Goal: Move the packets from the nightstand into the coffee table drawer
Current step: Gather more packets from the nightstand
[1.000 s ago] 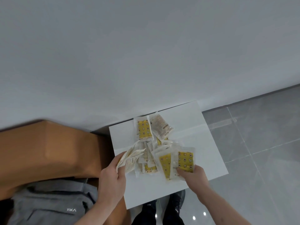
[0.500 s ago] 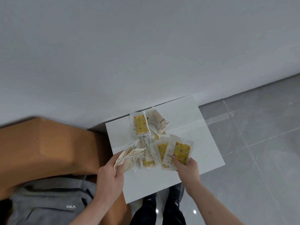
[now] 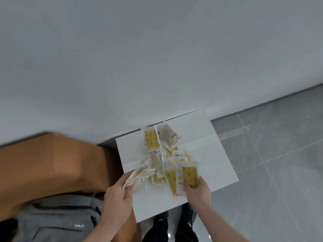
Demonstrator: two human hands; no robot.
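Observation:
Several clear packets, some yellow-printed and some beige, lie in a loose pile (image 3: 161,145) on the white nightstand (image 3: 206,140) against the wall. My left hand (image 3: 118,194) grips a fanned bunch of beige packets (image 3: 138,175) at the pile's left side. My right hand (image 3: 196,190) pinches a yellow packet (image 3: 190,173) at the near right of the pile, with another yellow packet (image 3: 172,179) just left of it. The coffee table drawer is out of sight.
An orange-brown upholstered piece (image 3: 52,163) stands left of the nightstand, with a grey bag (image 3: 56,222) marked XIKA on it. Grey tiled floor (image 3: 279,163) spreads to the right. My dark shoes (image 3: 174,224) show below the nightstand's front edge.
My right hand has shifted its grip on the yellow packet at the pile's near right. The left hand keeps hold of its bunch. The view has drifted slightly.

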